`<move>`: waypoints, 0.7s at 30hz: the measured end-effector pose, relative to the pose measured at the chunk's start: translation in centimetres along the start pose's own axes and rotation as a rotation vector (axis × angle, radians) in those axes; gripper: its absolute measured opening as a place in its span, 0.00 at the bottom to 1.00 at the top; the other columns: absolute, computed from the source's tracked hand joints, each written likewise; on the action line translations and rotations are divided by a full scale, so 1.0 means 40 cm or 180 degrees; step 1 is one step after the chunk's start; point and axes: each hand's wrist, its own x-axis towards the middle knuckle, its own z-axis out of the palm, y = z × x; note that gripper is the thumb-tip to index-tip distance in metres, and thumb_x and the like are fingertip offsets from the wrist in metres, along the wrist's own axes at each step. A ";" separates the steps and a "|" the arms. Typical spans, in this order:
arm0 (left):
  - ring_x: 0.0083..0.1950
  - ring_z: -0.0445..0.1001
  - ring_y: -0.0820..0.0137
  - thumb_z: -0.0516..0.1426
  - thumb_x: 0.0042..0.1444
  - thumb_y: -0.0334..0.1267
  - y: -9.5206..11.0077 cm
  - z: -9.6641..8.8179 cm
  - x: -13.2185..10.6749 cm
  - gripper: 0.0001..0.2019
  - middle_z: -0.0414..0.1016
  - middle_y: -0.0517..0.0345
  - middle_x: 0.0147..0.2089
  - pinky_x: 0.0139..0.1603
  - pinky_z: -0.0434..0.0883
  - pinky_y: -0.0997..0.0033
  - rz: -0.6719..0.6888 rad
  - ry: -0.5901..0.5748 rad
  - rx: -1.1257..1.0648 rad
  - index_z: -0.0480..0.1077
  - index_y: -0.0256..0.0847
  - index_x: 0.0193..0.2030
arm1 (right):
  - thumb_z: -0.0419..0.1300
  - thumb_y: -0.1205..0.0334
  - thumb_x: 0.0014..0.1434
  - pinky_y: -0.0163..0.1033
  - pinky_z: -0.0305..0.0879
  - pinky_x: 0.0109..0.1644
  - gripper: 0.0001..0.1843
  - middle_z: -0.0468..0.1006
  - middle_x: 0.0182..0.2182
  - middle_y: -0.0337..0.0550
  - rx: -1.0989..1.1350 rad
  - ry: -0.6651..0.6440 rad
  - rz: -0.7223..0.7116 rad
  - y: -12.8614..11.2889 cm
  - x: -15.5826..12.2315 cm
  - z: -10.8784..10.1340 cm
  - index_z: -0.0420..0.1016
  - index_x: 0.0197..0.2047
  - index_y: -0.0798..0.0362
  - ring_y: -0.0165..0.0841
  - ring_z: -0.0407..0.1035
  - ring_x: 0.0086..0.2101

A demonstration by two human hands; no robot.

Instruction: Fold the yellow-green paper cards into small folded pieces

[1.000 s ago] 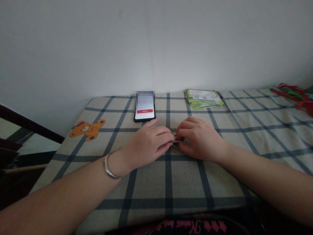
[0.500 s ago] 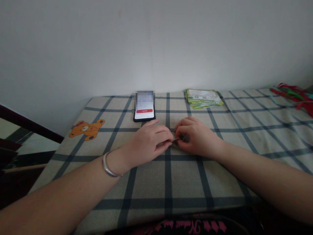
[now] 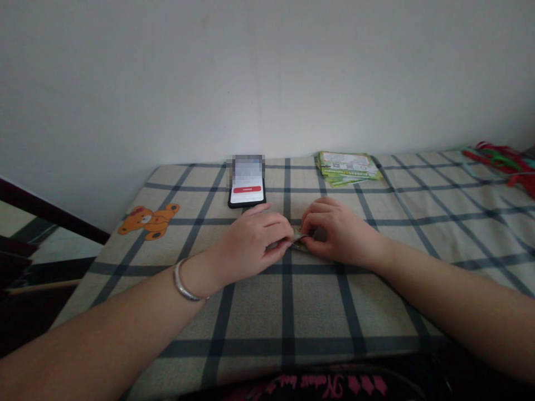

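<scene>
Greyish-green, the thin piece (image 3: 298, 244) is low over the desk (image 3: 251, 323), nearer the person than the phone (image 3: 247, 196), caught in a narrow pinch at both sides — the left hand (image 3: 251, 243) grips its left part, the right hand (image 3: 343, 234) its right. What shows runs roughly left to right between the fingertips, but with the ends covered I cannot tell its full long axis or which way it points. Compared with one second ago, more of its greenish surface shows — the phone has stayed put.
</scene>
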 end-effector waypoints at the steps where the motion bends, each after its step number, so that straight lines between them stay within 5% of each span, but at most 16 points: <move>1: 0.44 0.73 0.70 0.53 0.61 0.32 0.000 -0.001 0.000 0.04 0.76 0.59 0.41 0.64 0.60 0.55 -0.0015 -0.0003 0.0005 0.70 0.41 0.39 | 0.62 0.59 0.57 0.42 0.63 0.46 0.06 0.76 0.32 0.43 0.0062 -0.0030 -0.0074 0.006 -0.002 -0.006 0.75 0.33 0.52 0.36 0.67 0.39; 10: 0.43 0.72 0.69 0.53 0.58 0.30 -0.004 -0.002 0.003 0.04 0.74 0.58 0.40 0.62 0.61 0.55 -0.0118 -0.0070 0.0045 0.69 0.39 0.37 | 0.66 0.46 0.54 0.43 0.63 0.46 0.17 0.76 0.35 0.44 0.0271 -0.0228 -0.0187 0.043 -0.009 -0.035 0.76 0.34 0.52 0.37 0.68 0.39; 21: 0.43 0.68 0.65 0.53 0.57 0.30 -0.004 -0.005 0.001 0.04 0.72 0.53 0.40 0.49 0.66 0.62 -0.0170 -0.0095 0.0200 0.69 0.37 0.35 | 0.68 0.50 0.53 0.41 0.63 0.44 0.15 0.77 0.35 0.43 0.0351 0.0107 -0.0098 0.030 -0.011 -0.015 0.75 0.31 0.53 0.35 0.68 0.39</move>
